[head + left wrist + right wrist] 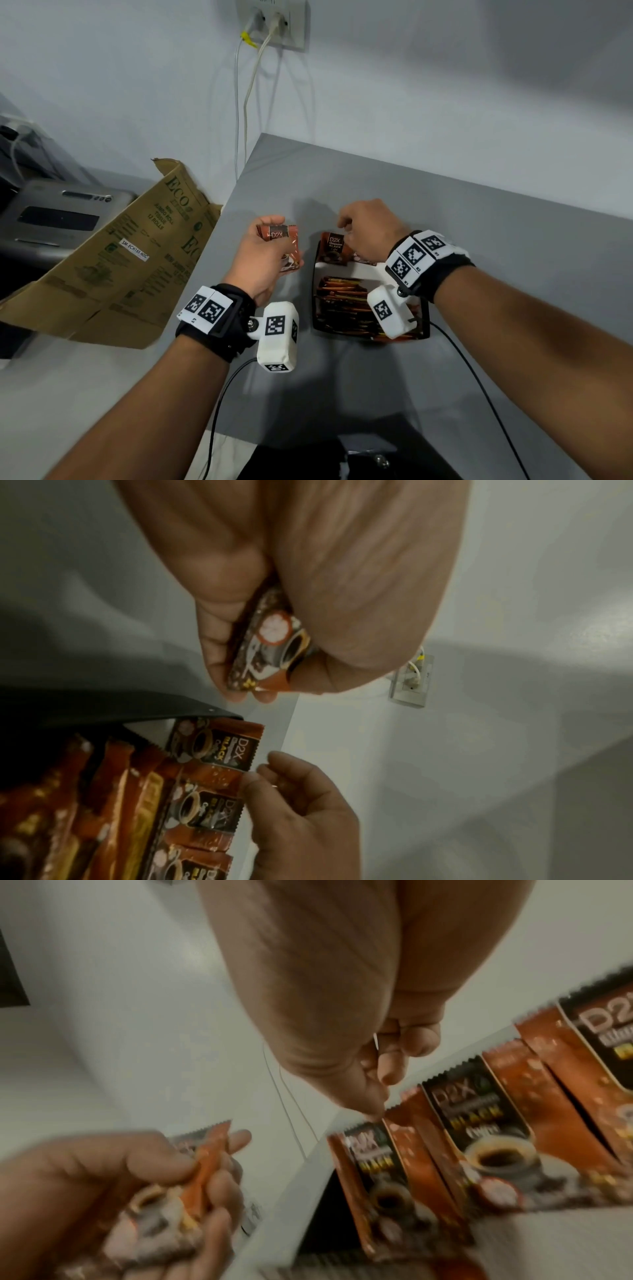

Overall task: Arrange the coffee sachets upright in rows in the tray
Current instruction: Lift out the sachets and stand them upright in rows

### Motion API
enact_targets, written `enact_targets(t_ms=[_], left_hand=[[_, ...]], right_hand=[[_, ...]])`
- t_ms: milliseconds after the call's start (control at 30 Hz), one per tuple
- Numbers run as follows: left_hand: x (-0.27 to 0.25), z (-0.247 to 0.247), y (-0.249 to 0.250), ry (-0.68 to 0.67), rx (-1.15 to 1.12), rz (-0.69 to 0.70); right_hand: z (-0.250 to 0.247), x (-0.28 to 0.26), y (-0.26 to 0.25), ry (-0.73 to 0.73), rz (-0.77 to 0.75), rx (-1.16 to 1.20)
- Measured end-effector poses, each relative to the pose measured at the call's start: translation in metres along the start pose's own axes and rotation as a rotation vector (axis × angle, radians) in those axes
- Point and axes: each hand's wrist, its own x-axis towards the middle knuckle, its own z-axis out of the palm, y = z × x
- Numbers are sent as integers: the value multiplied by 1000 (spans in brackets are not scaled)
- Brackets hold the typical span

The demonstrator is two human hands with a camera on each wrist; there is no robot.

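Grey desk carries a black tray set against a white wall, tray sits centre, near the desk's far-left corner. Left hand is off the tray's left side, raised, its fingers curled round a small bundle of sachets, thumb on one face, fingers behind; orange-brown packs with D2X print and a coffee cup picture. Right hand is over the far end of the tray, fingers bent, thumb and forefinger tips pinched together at the top edge of the upright sachet row; whether they actually pinch a pack there is hard to tell, right wrist view is blurred. That row stands upright, fronts facing the person, along the far wall of the tray. Near part of tray holds loose sachets lying in a pile. Flattened cardboard box leans left of the desk; wall socket with two cables above.
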Motion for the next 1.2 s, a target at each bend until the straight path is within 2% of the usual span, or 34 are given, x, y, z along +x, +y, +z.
enact_targets(t_ms=[133, 200, 300, 400, 500, 667, 867, 1200], left_hand=[[-5, 10, 6, -155, 86, 90], [-9, 23, 14, -258, 120, 122], [-15, 45, 25, -346, 182, 163], [-16, 49, 31, -246, 226, 179], [-14, 35, 29, -127, 168, 108], [-14, 25, 14, -103, 208, 63], [-16, 22, 6, -65, 230, 52], [-21, 27, 1, -74, 212, 20]], right_hand=[[-33, -21, -8, 131, -77, 221], [-47, -37, -18, 113, -117, 392], [-64, -54, -19, 130, -162, 421], [-81, -62, 9, 202, -94, 397], [-78, -66, 46, 198, 23, 247], [-38, -62, 80, 55, 74, 27], [-15, -52, 88, 31, 62, -15], [-7, -50, 91, 145, 64, -54]])
